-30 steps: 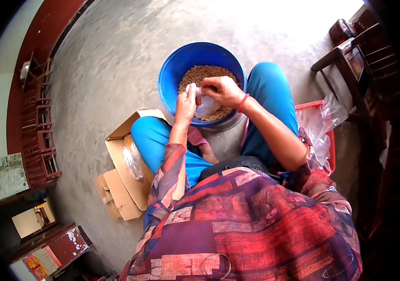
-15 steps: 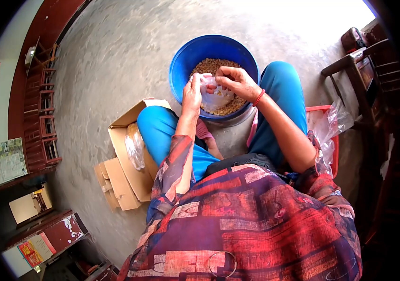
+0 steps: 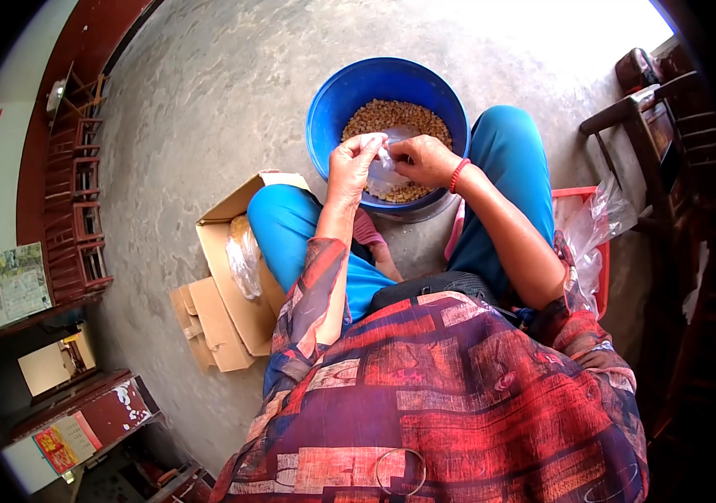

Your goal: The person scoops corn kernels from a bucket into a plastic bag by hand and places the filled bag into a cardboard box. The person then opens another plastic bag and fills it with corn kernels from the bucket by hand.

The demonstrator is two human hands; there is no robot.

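Note:
A round blue tub (image 3: 324, 126) stands between my knees, with a layer of small yellowish-brown pieces (image 3: 391, 115) inside. Over its near half, a thin clear plastic bag (image 3: 385, 174) hangs from my hands. My left hand (image 3: 354, 168) pinches the bag's edge with thumb and fingers. Close beside it, my right hand (image 3: 426, 161), with a red bracelet at the wrist, has its fingers curled on the other side of the bag's top. The fingertips of both hands nearly meet. What the bag holds is hard to make out.
An open cardboard box (image 3: 240, 314) with a plastic-wrapped item (image 3: 243, 258) sits left of my knee. Clear plastic bags (image 3: 597, 222) lie in a red crate (image 3: 604, 277) on the right. A dark wooden chair (image 3: 639, 138) stands beyond it; stools (image 3: 89, 210) line the left wall.
The view has shifted, so the tub appears farther right and higher. My hands were spreading the bag half a second ago; now its top is gathered between them.

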